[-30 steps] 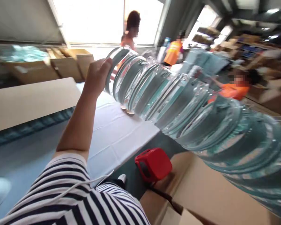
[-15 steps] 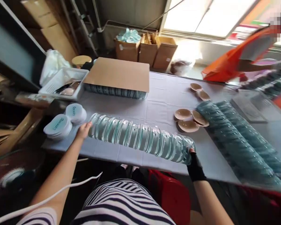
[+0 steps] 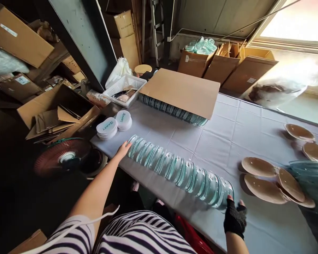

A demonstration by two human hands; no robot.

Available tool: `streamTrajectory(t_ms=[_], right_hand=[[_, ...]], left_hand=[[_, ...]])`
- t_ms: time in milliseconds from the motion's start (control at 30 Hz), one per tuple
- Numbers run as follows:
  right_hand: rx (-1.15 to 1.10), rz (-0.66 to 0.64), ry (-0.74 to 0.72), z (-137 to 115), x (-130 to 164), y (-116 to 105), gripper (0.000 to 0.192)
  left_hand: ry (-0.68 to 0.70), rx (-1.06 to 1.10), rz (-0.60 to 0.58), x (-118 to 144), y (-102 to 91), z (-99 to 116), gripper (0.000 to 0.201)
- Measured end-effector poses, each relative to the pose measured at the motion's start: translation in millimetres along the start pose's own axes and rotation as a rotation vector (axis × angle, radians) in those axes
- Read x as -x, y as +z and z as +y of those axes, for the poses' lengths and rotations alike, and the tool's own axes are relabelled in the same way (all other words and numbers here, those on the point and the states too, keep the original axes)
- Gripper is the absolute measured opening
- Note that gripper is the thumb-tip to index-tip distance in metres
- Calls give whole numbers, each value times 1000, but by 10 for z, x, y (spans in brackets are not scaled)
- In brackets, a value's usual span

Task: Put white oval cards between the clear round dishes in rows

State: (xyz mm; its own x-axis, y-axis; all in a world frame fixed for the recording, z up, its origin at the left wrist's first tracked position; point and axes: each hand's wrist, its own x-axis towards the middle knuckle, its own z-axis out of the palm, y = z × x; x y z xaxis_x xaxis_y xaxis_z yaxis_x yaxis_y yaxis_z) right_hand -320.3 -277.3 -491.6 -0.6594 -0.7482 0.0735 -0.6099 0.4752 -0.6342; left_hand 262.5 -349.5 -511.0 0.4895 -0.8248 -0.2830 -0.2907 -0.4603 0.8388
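Left of centre, two stacks of white lids [image 3: 113,125] sit at the counter [image 3: 222,141] corner. Just right of them, the left hand [image 3: 122,150] lies flat and open against the near end of a long row of glass lids [image 3: 178,171], gripping nothing, bracing the row endwise. The row lies on its side across the middle of the frame, on the counter. At lower right the gloved right hand [image 3: 235,218] presses open-palmed on the far end; end pressure likely keeps the row together. Tan dishes [image 3: 265,178] lie further right.
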Motion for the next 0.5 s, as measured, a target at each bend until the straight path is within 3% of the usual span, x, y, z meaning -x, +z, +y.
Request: streamTrajectory(t_ms=[67,100,167,233,300,400,500], right_hand=[[44,119,-101,-326,30,25,69],[30,67,-163,-554,76,84,63],[4,-229,-312,-1137,243,311,49],[81,-567,-441,-1852,499,672,38],[315,-765,-638,-2613,803,1117,31],[662,-923,-859,-3607,1233,1797,35],[788,-1041,-895,-4228,1525,2334,35]], left_hand=[[1,50,-4,-87,-14,22,38],[5,77,-10,-138,-10,34,39],[12,126,-42,-244,23,50,41],[16,170,-97,-338,82,40,42],[20,211,-159,-403,151,-4,43],[24,268,-239,-446,230,-104,48],[34,346,-312,-452,259,-177,54]])
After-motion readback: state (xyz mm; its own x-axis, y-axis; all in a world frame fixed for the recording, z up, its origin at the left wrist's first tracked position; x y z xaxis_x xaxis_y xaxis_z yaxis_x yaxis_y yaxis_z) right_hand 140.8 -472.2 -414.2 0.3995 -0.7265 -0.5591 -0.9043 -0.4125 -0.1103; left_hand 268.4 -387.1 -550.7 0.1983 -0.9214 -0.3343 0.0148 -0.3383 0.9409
